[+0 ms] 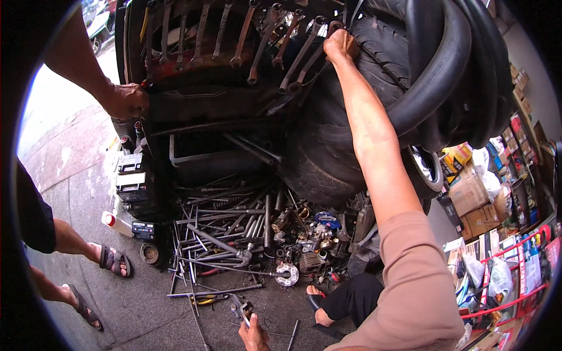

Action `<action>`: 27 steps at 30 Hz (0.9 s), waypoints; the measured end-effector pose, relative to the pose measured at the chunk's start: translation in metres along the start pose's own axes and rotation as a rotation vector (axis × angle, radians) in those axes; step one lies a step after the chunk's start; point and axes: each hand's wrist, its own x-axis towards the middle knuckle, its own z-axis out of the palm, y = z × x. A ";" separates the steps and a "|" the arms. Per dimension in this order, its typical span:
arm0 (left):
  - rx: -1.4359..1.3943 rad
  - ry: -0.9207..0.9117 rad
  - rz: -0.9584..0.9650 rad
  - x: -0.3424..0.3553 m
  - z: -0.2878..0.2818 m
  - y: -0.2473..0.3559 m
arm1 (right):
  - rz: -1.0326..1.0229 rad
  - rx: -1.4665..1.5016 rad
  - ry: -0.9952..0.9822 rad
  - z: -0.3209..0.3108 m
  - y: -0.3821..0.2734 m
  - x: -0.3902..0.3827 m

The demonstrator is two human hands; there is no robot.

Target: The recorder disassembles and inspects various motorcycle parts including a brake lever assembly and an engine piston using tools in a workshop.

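My right arm reaches up to a row of hanging wrenches (240, 41). At its right end my right hand (341, 44) is closed around the upper part of a combination wrench (310, 67), whose lower end hangs free. Low in the middle, my left hand (253, 335) grips a metal tool (246, 308) with a chunky, jaw-like head; its handle is mostly covered by the fingers. Beyond the left hand lies a heap of metal rods and hand tools (228, 234), with a hammer-like tool (243, 254) on top.
Stacked tyres (328, 137) and black inner tubes (433, 88) crowd the right. Another person's hand (130, 100) rests on the rack's left side; their sandalled foot (114, 260) stands below. Batteries (132, 181) and a white bottle (117, 224) are nearby. Boxes (477, 205) fill the far right.
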 end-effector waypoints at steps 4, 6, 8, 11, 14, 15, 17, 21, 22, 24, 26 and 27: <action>-0.078 -0.011 -0.051 0.001 -0.006 -0.003 | 0.053 0.108 -0.101 -0.002 -0.011 -0.002; -0.082 -0.024 -0.062 -0.009 -0.002 0.005 | 0.141 0.386 -0.193 0.004 -0.006 0.011; -0.092 -0.013 -0.068 -0.014 -0.001 0.010 | 0.137 0.381 -0.217 0.007 -0.007 0.006; -0.088 -0.001 -0.113 -0.011 0.000 0.011 | 0.093 0.353 -0.222 0.006 -0.003 0.007; -0.108 -0.013 -0.106 -0.014 0.006 0.013 | 0.002 0.282 -0.011 -0.004 -0.002 0.004; -0.089 0.016 -0.058 -0.015 0.008 0.012 | 0.006 0.252 0.030 0.008 0.001 0.015; -0.071 0.064 -0.015 -0.015 0.006 0.007 | 0.024 0.219 -0.022 0.007 -0.005 0.005; -0.101 0.015 -0.058 -0.003 -0.002 0.003 | -0.027 0.148 0.087 -0.006 -0.013 -0.023; -0.101 0.004 -0.097 -0.004 -0.001 0.003 | -0.039 0.124 0.057 -0.014 -0.015 -0.027; -0.106 0.006 -0.081 -0.005 -0.002 0.005 | -0.048 0.100 0.025 -0.018 -0.016 -0.030; -0.114 -0.003 -0.063 -0.009 0.004 0.009 | -0.044 0.059 0.008 -0.022 -0.016 -0.025; -0.100 0.037 -0.037 -0.011 0.008 0.013 | -0.044 0.056 0.012 -0.021 -0.014 -0.023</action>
